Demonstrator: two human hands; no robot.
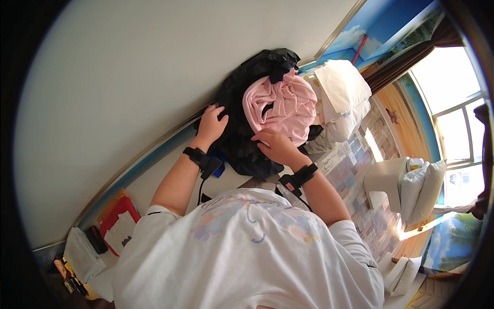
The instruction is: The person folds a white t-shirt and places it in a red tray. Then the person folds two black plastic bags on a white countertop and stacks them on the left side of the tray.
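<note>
A bundle of pink cloth (pixel 291 98), folded and gathered into a round shape, lies in or on a large black plastic bag (pixel 231 87). Dark navy fabric (pixel 281 73) pokes out at the bundle's far end. My left hand (pixel 211 124) is at the bag's left side, by the wall, with thumb and fingers apart and fingertips at the black plastic. My right hand (pixel 279 146) rests against the near edge of the pink cloth, fingers bent. Whether it pinches cloth or plastic is hidden. Both wrists wear black strapped devices with cables.
Folded white bedding (pixel 343 89) is stacked beyond the bag. A plain wall (pixel 127 77) runs close along the left. On the right, pale pillows (pixel 422 189) lie on a white piece of furniture. White folded cloth (pixel 83 253) and a red item (pixel 119 216) lie at lower left.
</note>
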